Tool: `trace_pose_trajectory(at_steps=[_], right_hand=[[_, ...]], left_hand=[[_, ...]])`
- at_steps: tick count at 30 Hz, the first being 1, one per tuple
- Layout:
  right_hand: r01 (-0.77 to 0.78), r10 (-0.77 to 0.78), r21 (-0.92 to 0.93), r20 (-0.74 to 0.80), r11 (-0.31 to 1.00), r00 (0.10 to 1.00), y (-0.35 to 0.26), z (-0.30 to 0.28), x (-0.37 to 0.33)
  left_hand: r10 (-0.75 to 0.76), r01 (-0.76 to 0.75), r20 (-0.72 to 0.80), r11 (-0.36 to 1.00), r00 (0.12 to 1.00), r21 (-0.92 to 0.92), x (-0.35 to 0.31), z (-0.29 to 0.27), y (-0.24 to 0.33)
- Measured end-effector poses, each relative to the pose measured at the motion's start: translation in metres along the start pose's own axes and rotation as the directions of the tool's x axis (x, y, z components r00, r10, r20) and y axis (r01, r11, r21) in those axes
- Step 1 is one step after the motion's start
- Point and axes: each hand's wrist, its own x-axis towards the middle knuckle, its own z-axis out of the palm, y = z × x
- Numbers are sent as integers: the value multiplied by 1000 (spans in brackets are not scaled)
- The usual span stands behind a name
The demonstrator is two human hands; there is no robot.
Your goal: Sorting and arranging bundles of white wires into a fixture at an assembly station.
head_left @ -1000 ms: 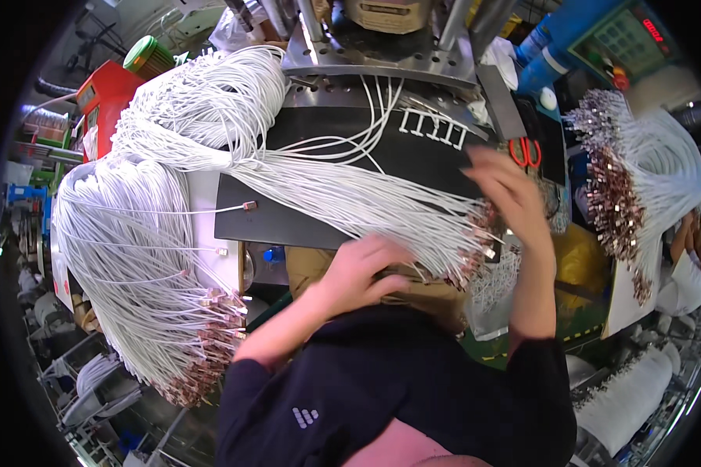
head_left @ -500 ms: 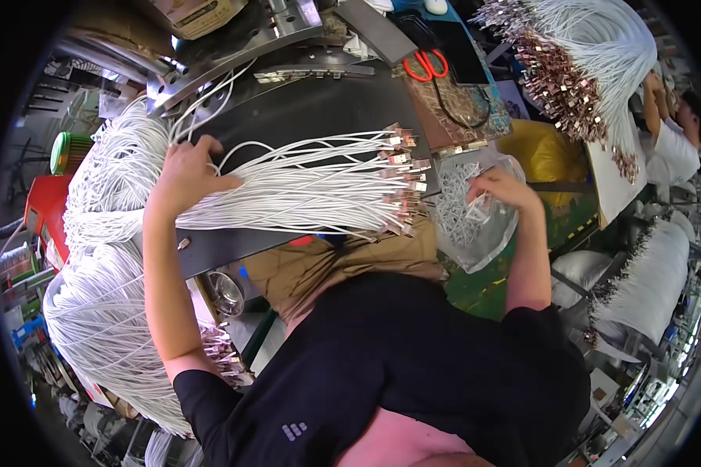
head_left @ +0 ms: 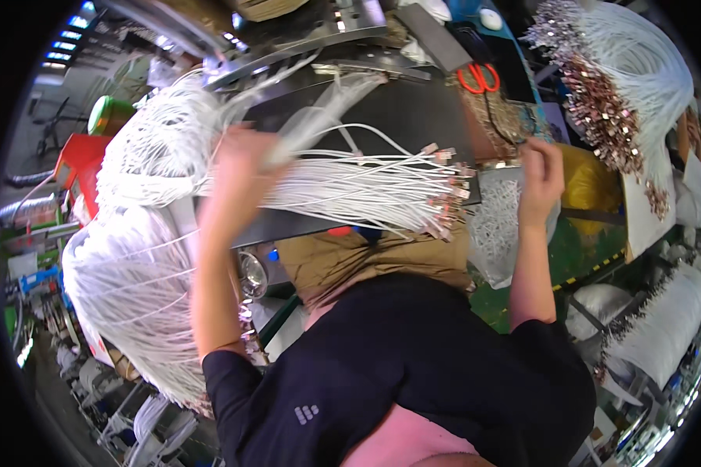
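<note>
Left of the black board (head_left: pixel 424 117): white cable heap (head_left: pixel 132 288). Over its left part: left hand (head_left: pixel 249 154), blurred, finger grip cannot be told. Across it: white cable bundle (head_left: pixel 350 185), coppery connectors (head_left: pixel 446 198) by its right edge. Right of it: red-handled scissors (head_left: pixel 477 76); clear bag (head_left: pixel 497 249) of small pieces; right hand (head_left: pixel 541 173), fingers curled, anything held cannot be told.

Left of centre, the left hand (head_left: pixel 248 159) is blurring and partly hiding the white cables (head_left: pixel 350 187), its grip looking unclear; the top edge is cutting off a brown package (head_left: pixel 269 7).
</note>
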Motion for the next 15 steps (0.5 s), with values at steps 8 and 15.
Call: trace_pose_trajectory(at_steps=[8,15], right_hand=[[650,-263,-232,778,724,570,-159,110,82],[711,-230,-170,873,682,429,-92,147,67]], left_hand=[[-255,356,258,774,932,-523,30,3,33],[-264,342,381,927,886,-154,0,23,-50]])
